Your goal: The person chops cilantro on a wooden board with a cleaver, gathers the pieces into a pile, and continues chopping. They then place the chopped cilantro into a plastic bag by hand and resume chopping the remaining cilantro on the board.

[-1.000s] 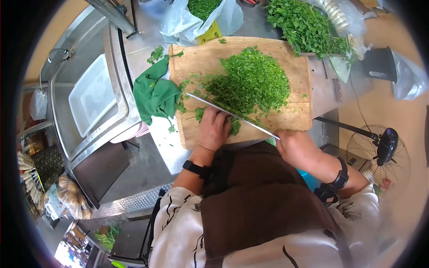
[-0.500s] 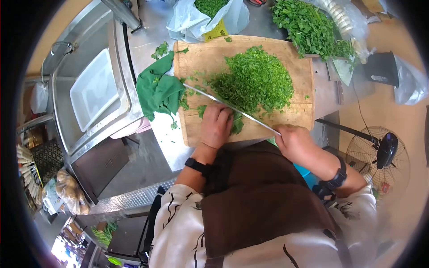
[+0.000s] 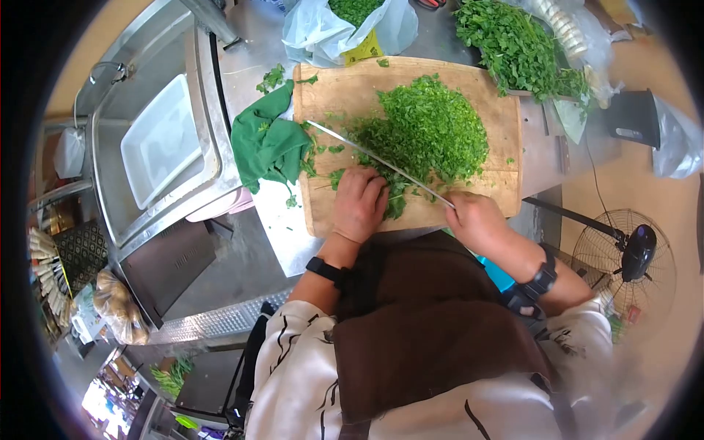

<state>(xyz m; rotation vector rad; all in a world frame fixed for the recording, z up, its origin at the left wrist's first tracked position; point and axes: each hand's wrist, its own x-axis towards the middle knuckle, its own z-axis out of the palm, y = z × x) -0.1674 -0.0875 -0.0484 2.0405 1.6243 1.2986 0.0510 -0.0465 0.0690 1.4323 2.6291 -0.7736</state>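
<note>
My right hand (image 3: 475,216) is wrapped round the handle of a long kitchen knife (image 3: 378,159), whose blade slants up and left across the wooden cutting board (image 3: 323,209). With curled fingers, my left hand (image 3: 361,203) presses a small bunch of leafy herbs (image 3: 397,202) against the board, close beside the blade. Beyond the knife lies a large mound of finely chopped green herbs (image 3: 436,128). A crumpled green cloth (image 3: 268,139) rests over the board's left edge, with loose leaves around it. The knife handle is mostly hidden in my fist.
At the back sit a plastic bag (image 3: 312,33) of chopped greens and a tray of whole leafy herbs (image 3: 513,51). To the left is a steel sink (image 3: 103,169) holding a white plastic tub (image 3: 165,139). A standing fan (image 3: 636,249) is on the right.
My right hand and the knife have shifted slightly up and left over the board, while my left hand stays on the herb bunch. The whole view has also moved a little.
</note>
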